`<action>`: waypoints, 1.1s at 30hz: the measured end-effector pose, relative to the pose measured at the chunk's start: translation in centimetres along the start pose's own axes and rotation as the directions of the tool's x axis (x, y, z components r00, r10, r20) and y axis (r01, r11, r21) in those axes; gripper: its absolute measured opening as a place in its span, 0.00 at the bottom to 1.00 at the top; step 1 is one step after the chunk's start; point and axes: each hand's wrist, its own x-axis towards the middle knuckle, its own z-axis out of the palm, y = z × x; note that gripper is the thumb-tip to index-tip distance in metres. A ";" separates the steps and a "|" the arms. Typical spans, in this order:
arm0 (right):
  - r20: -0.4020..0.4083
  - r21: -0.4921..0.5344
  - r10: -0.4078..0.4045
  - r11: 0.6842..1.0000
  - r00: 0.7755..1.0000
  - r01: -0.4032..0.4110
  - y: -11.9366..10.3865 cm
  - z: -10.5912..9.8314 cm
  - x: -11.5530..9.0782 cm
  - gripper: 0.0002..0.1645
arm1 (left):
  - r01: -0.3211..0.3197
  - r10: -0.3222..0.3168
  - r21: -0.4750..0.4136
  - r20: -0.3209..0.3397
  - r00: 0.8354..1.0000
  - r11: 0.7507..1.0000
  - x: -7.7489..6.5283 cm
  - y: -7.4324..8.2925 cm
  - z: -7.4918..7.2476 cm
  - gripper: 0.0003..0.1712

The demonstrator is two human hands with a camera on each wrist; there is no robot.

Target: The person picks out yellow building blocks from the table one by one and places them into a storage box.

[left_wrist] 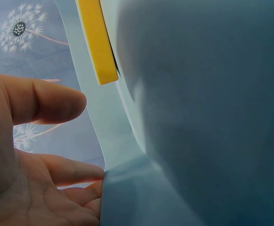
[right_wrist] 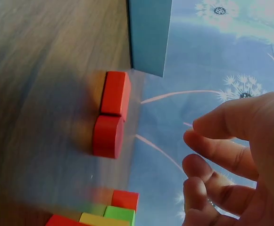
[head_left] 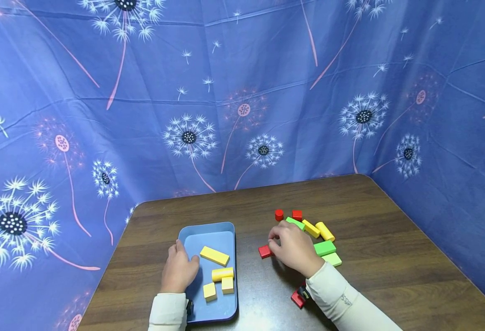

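Observation:
My left hand (head_left: 179,270) is at the left rim of a blue tray (head_left: 203,236). In the left wrist view its fingertips touch the tray's outer wall, while the thumb stays apart from it. Inside the tray lie a yellow bar (head_left: 215,256), a yellow cylinder (head_left: 222,274) and two yellow cubes (head_left: 210,292). Above the table, to the right of the tray, is my right hand (head_left: 294,246), its fingers loosely bent with nothing visible between them. A red block (head_left: 265,251) lies just left of its fingertips. The right wrist view shows a red rounded block (right_wrist: 107,136) touching a red rectangular one (right_wrist: 115,94).
Beyond and beside the right hand lie a red cylinder (head_left: 279,214), another red block (head_left: 297,214), green blocks (head_left: 324,248) and yellow blocks (head_left: 311,228). One red block (head_left: 297,299) sits by the right wrist. A blue dandelion-print cloth (head_left: 308,138) hangs behind the wooden table (head_left: 391,257).

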 end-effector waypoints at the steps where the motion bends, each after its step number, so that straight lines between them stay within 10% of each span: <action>1: -0.004 -0.002 0.003 1.000 1.000 -0.003 0.1 0.0 0.0 0.04 | -0.002 0.002 0.000 -0.003 1.000 1.000 0.0 0.0 0.0 0.47; 33: -0.081 -0.056 0.149 0.987 0.986 -0.153 4.2 -1.6 -0.7 0.19 | -0.021 0.022 0.021 -0.020 1.000 1.000 -0.1 0.0 0.0 0.46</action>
